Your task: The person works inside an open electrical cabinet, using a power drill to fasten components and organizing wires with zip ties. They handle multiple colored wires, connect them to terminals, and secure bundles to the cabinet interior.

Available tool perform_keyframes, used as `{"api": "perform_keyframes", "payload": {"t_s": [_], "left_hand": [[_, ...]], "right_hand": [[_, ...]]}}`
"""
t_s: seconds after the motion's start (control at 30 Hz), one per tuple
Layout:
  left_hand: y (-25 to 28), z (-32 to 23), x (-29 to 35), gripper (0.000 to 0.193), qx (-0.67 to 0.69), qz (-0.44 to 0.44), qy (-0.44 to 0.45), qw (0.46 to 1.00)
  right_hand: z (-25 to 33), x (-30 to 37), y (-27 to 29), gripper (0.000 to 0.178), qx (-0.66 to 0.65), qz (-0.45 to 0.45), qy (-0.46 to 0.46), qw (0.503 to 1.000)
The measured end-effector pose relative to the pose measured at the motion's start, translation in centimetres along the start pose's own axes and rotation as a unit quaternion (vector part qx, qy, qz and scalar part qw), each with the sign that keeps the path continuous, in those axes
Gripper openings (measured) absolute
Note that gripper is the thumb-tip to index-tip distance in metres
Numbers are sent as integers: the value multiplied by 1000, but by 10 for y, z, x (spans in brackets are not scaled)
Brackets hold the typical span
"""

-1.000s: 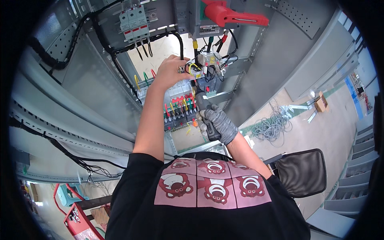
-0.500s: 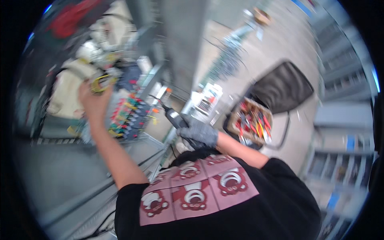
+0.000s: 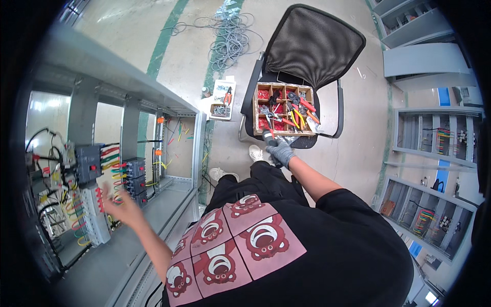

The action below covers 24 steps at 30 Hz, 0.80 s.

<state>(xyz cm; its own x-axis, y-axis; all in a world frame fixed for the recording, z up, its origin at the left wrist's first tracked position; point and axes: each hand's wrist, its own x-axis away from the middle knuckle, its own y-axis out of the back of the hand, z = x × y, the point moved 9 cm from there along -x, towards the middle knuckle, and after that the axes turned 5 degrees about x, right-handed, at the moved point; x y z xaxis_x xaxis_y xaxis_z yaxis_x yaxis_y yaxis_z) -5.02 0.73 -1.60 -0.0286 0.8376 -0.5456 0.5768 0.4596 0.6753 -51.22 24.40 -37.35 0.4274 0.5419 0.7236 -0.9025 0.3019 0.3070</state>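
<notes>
While the gloved right hand (image 3: pixel 281 151) wraps its fingers round a dark power driver (image 3: pixel 268 138), centre frame, the bare left hand (image 3: pixel 124 209) hangs blurred at lower left, fingers loosely spread, nothing seen in them; contact with the coloured wires (image 3: pixel 111 157) unclear. Driver tip is by the near edge of the compartmented toolbox (image 3: pixel 256 106), upper centre, on a mesh-backed chair (image 3: pixel 317 48). Wiring at the dark breakers (image 3: pixel 136 180), left, looks partly done; can't tell which connections are left.
</notes>
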Motion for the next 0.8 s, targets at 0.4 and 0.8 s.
{"api": "perform_keyframes", "payload": {"t_s": [0.4,0.8], "left_hand": [[-206,-188,131,27,140,459,-54,875],[-260,-200,175,25,155,573,50,803]], "right_hand": [[-51,-149,85,54,180,-118,-105,971],[-67,-161,100,51,157,-114,-121,974]]}}
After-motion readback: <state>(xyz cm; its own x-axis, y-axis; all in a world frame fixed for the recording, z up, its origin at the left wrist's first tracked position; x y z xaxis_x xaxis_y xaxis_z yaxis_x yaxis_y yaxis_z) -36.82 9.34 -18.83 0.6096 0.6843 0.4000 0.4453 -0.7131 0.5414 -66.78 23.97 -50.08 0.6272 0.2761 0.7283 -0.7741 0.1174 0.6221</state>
